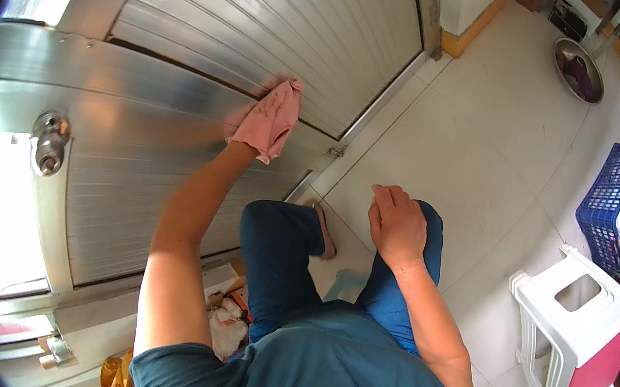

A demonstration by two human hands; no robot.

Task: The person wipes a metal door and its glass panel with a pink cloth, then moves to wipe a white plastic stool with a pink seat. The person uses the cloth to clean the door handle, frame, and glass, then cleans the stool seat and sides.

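A pink cloth [274, 118] lies against the silvery metal door [190, 119], over the seam between a flat rail and the ribbed panel. My left hand [257, 128] is draped by this cloth and presses it to the door; its fingers are hidden underneath. Over my right knee rests my right hand [398, 223], palm down, holding nothing, with the fingers loosely bent and the thumb apart. A round metal door knob [51, 143] sits on the door to the left of my left arm.
At right stand a white plastic step stool [594, 307] with a pink side and a blue plastic basket [608, 200] filled with cloths and bags. A metal basin [579, 70] rests on the tiled floor [488, 135] farther off. Beside my left leg lie several items, including a white bundle [226, 326].
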